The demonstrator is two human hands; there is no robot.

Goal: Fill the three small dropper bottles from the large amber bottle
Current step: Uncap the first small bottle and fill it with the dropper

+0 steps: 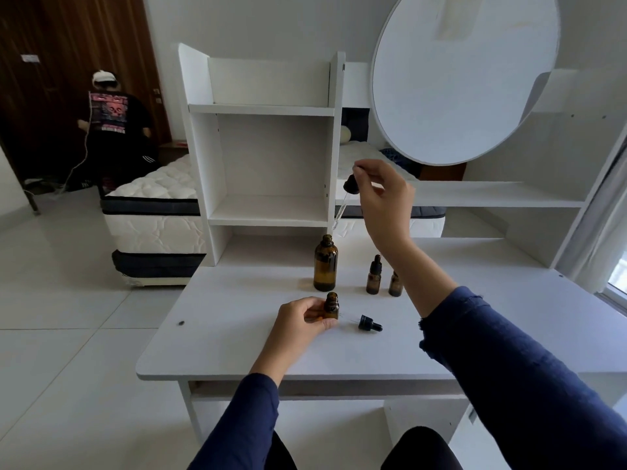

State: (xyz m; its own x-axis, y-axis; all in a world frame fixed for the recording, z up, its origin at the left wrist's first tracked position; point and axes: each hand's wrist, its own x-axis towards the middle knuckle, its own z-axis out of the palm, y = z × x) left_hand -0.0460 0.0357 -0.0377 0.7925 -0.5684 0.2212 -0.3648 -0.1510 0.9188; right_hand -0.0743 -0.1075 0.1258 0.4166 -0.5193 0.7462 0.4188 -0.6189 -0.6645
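Note:
The large amber bottle stands uncapped on the white desk. Above it, my right hand pinches the bulb of a long black-capped dropper, whose glass tip hangs just over and to the right of the bottle's mouth. My left hand grips a small open amber bottle standing in front of the large one. That bottle's small dropper cap lies on its side to the right. Two more small capped dropper bottles stand behind my right forearm, the right one partly hidden.
A white shelf unit rises at the desk's back, with a round mirror to the right. A mattress lies on the floor to the left, and another person stands far back by a wooden door.

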